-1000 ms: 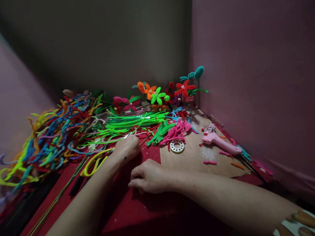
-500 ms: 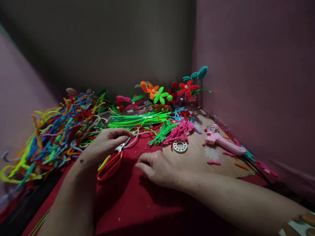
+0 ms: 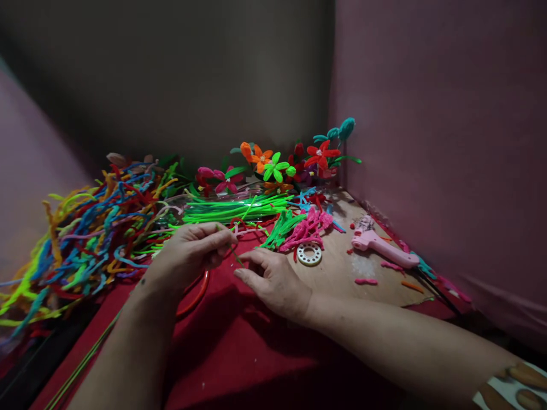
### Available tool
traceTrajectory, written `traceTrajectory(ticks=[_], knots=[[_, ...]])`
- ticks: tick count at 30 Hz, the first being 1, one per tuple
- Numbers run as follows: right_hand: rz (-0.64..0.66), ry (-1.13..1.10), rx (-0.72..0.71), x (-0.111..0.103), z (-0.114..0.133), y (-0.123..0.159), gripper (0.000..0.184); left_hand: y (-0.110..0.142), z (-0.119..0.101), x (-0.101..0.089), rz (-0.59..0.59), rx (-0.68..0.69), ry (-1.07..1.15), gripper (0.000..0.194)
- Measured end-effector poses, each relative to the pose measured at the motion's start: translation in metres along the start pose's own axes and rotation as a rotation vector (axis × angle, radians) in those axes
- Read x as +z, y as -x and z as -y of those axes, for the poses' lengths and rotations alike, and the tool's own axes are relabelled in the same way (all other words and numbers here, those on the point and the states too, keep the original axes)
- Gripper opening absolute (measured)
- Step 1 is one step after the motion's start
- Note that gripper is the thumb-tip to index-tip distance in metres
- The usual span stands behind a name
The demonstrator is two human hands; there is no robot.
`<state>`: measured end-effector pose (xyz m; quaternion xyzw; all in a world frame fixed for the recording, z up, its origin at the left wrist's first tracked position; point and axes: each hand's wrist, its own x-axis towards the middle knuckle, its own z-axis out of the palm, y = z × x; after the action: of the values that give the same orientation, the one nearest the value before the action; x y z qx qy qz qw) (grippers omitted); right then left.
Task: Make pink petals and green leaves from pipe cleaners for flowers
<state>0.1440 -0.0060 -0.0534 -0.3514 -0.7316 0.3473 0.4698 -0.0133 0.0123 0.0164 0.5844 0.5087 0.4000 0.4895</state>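
My left hand [image 3: 199,245] is closed in a pinch on a thin green strand [image 3: 235,252], which looks like a wire or stem. Just to its right, my right hand [image 3: 276,279] has thumb and forefinger close together at the strand's lower end. Beneath my left hand lies a pair of scissors with red handles [image 3: 194,300]; its blades are hidden by the fingers. A pale pink pipe cleaner [image 3: 252,231] lies just beyond both hands on the red cloth [image 3: 222,353].
A tangled heap of coloured pipe cleaners [image 3: 94,239] fills the left. Green pipe cleaners [image 3: 231,209] and fuzzy flowers [image 3: 276,167] are at the back. On the board [image 3: 333,290] are a white ring with holes [image 3: 309,254] and a pink glue gun [image 3: 384,249]. Thin green stems [image 3: 81,364] lie lower left.
My left hand has come lower and turned toward my right hand, covering more of the scissors. The thin green strand now shows between the hands. My right thumb and forefinger have parted slightly.
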Motion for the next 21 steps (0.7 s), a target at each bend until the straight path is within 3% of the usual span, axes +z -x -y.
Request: traceTrajectory(ticks=[3, 9, 12, 18, 21], knots=[[-0.001, -0.013, 0.041, -0.002, 0.001, -0.002, 0.022, -0.006, 0.007, 0.011, 0.058, -0.019, -0.026, 0.024], [0.021, -0.378, 0.316, -0.004, -0.003, -0.008, 0.027, -0.017, 0.02, 0.019, 0.121, -0.089, 0.016, 0.022], [0.02, -0.466, 0.383, -0.005, -0.005, -0.009, 0.03, -0.018, 0.025, 0.021, 0.144, -0.125, 0.071, 0.022], [-0.001, -0.503, 0.418, -0.001, -0.008, -0.008, 0.026, -0.018, 0.028, 0.024, 0.045, -0.064, 0.11, 0.025], [0.003, -0.474, 0.451, -0.001, -0.005, -0.006, 0.024, -0.019, 0.026, 0.015, -0.057, -0.014, 0.048, 0.026]])
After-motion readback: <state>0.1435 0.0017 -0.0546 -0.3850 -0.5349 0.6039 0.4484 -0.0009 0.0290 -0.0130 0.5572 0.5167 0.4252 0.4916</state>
